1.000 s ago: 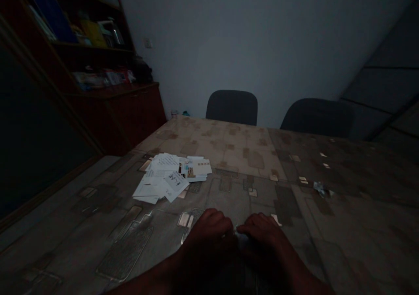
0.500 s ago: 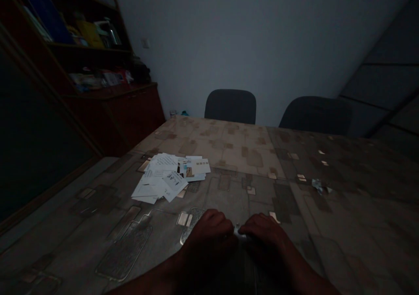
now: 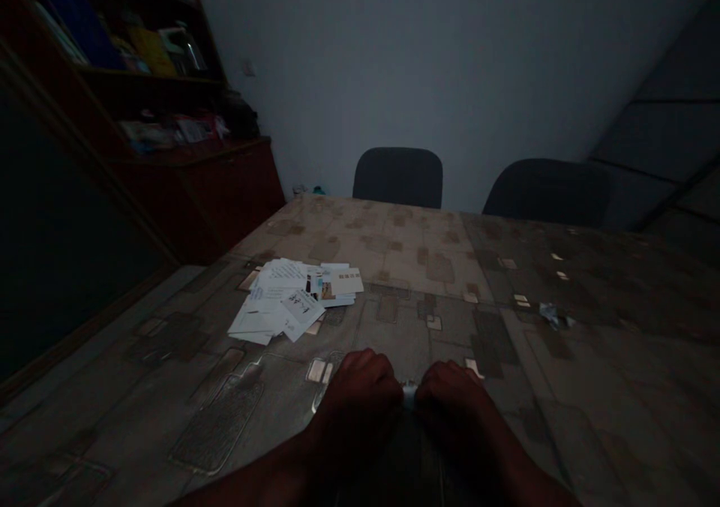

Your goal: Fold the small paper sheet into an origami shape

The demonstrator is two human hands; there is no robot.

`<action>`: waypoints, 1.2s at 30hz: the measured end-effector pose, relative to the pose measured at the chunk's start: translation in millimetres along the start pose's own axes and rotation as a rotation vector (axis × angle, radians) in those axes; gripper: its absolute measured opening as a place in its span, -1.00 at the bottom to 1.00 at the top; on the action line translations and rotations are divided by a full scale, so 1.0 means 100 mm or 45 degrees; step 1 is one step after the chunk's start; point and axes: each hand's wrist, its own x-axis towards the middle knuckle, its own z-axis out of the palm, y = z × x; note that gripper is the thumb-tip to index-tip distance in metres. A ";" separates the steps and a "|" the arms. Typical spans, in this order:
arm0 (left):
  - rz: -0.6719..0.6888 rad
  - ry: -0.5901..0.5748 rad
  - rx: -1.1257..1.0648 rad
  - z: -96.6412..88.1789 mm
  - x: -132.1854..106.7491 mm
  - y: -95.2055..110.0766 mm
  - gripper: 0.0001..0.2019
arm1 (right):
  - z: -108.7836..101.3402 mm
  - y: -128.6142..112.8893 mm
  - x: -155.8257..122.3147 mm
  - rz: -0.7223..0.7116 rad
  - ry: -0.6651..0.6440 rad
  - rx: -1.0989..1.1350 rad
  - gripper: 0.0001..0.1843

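Note:
Near the front edge of the table, my left hand (image 3: 363, 394) and my right hand (image 3: 453, 402) are side by side with their fingers curled closed. Between them shows a narrow bit of a pale, paper-like piece (image 3: 409, 395), gripped from both sides. The rest of that piece is hidden by my fingers and the dark. Beyond my left hand lies a loose pile of white printed cards (image 3: 275, 304), overlapping one another; one has dark handwriting-like marks.
A patterned cloth covers the table (image 3: 394, 327). A crumpled whitish scrap (image 3: 554, 316) lies to the right. Two dark chairs, one a near chair (image 3: 398, 177) and one a right-hand chair (image 3: 551, 192), stand at the far side. A reddish cabinet (image 3: 225, 199) stands at the left.
My right hand's fingers have curled in more tightly, and the pale piece shows more plainly between my hands. The view has shifted slightly. The card pile looks the same.

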 end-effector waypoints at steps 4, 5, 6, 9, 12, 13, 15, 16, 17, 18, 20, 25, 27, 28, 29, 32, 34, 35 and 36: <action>-0.087 -0.005 -0.067 -0.02 0.03 0.02 -0.88 | -0.01 -0.02 0.01 0.003 -0.023 -0.067 -0.83; -0.102 -0.001 -0.081 -0.02 0.04 0.03 -0.88 | -0.02 -0.03 0.01 0.007 -0.023 -0.079 -0.84; -0.116 -0.001 -0.090 -0.02 0.04 0.03 -0.89 | -0.03 -0.04 0.01 0.011 -0.019 -0.084 -0.84; -0.141 -0.020 -0.084 -0.03 0.05 0.05 -0.89 | -0.05 -0.08 0.00 0.024 0.013 -0.058 -0.85; -0.155 -0.059 -0.056 -0.03 0.05 0.05 -0.89 | -0.06 -0.11 0.00 0.030 0.039 -0.043 -0.85; -0.161 -0.062 -0.045 -0.03 0.06 0.05 -0.89 | -0.06 -0.12 0.01 0.037 0.047 -0.054 -0.85; -0.172 -0.056 -0.027 -0.02 0.06 0.05 -0.89 | -0.07 -0.15 0.03 0.061 0.071 -0.101 -0.84; -0.174 -0.049 -0.023 -0.02 0.06 0.04 -0.89 | -0.07 -0.17 0.04 0.078 0.080 -0.123 -0.84; -0.174 -0.044 -0.023 -0.02 0.06 0.04 -0.89 | -0.08 -0.19 0.05 0.096 0.084 -0.131 -0.84; -0.174 -0.041 -0.026 -0.02 0.06 0.03 -0.89 | -0.08 -0.20 0.06 0.113 0.083 -0.121 -0.85; -0.181 -0.038 -0.038 -0.02 0.06 0.03 -0.90 | -0.09 -0.23 0.07 0.149 0.069 -0.070 -0.87; -0.221 -0.040 -0.074 -0.03 0.07 0.03 -0.88 | -0.08 -0.22 0.07 0.215 0.045 0.021 -0.88; -0.241 -0.037 -0.080 -0.03 0.09 0.02 -0.86 | -0.06 -0.21 0.07 0.228 0.054 0.035 -0.87; -0.249 -0.039 -0.080 -0.03 0.09 0.02 -0.86 | -0.06 -0.20 0.07 0.232 0.057 0.040 -0.87; -0.259 -0.040 -0.081 -0.03 0.09 0.01 -0.85 | -0.05 -0.20 0.08 0.234 0.059 0.045 -0.87; -0.273 -0.058 -0.097 -0.03 0.09 0.00 -0.86 | -0.05 -0.20 0.09 0.233 0.066 0.026 -0.87; -0.275 -0.050 -0.106 -0.02 0.09 0.00 -0.87 | -0.05 -0.21 0.09 0.232 0.076 0.008 -0.87; -0.274 -0.041 -0.105 -0.02 0.09 0.00 -0.87 | -0.05 -0.21 0.09 0.232 0.082 0.002 -0.86; -0.276 -0.034 -0.103 -0.02 0.09 0.00 -0.87 | -0.05 -0.22 0.09 0.230 0.088 0.001 -0.87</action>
